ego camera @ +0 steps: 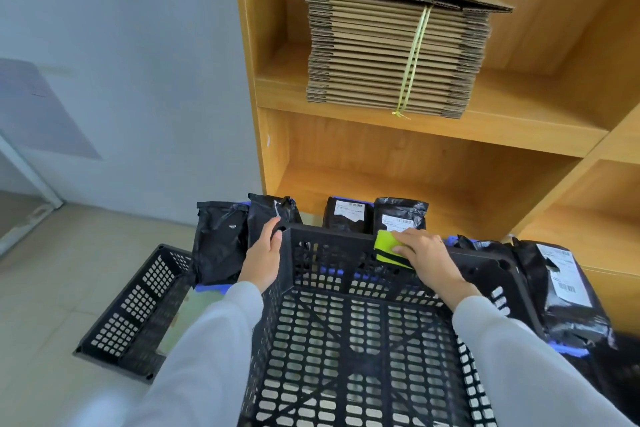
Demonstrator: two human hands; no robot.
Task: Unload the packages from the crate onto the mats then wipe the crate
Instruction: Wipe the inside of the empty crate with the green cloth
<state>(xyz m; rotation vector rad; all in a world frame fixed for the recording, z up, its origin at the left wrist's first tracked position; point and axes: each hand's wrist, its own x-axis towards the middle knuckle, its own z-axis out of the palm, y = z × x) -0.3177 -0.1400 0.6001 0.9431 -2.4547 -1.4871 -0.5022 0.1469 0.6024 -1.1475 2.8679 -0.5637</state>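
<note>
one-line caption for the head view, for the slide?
Left hand grips the empty black crate's corner while the right hand presses a green sponge on its far rim, black packages unloaded around it.

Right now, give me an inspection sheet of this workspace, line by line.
Surface: pale tiled floor; blue mats show under the packages.
Job's things: black crate holds no packages; black packages lie around it on the mats.
Clutter: second black crate lies on the floor, left.
Grippers: left hand grips the crate's far left corner; right hand presses a green sponge on the far rim.
Cables: nothing seen.
Surroundings: wooden shelf unit holding a tied stack of flat cardboard; grey wall.
</note>
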